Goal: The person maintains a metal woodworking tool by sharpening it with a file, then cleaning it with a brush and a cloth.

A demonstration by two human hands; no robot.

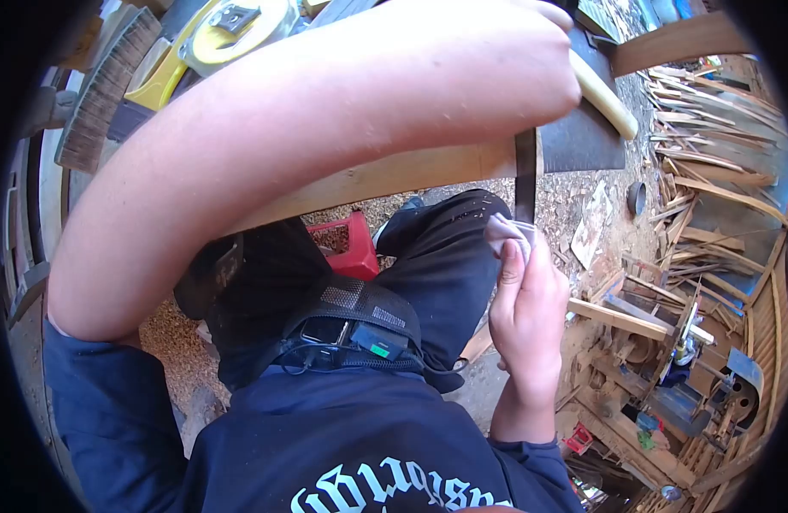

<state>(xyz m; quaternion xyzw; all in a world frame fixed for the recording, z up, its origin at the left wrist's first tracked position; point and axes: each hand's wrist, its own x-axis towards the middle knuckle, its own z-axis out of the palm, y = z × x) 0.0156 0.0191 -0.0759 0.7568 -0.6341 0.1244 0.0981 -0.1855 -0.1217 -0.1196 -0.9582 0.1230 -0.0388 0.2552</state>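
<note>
My left arm reaches across the view to the upper right, where my left hand [543, 60] is closed in a fist. A pale, rounded wooden handle [609, 101] comes out from under that fist; its other end is hidden by the hand. My right hand [531, 299] is lower down, pinching a crumpled light cloth [507, 235]. The cloth is wrapped at the near end of a dark, flat metal strip [526, 175], which runs up beneath my left wrist. What the strip's far end meets is hidden by the arm.
A wooden board [394, 178] lies beyond my knees. A brush [110, 90] and a yellow tape dispenser [231, 38] are at the upper left. Below is a red plastic stool [355, 244]. Wood offcuts [710, 184] and a machine [667, 376] stand to the right.
</note>
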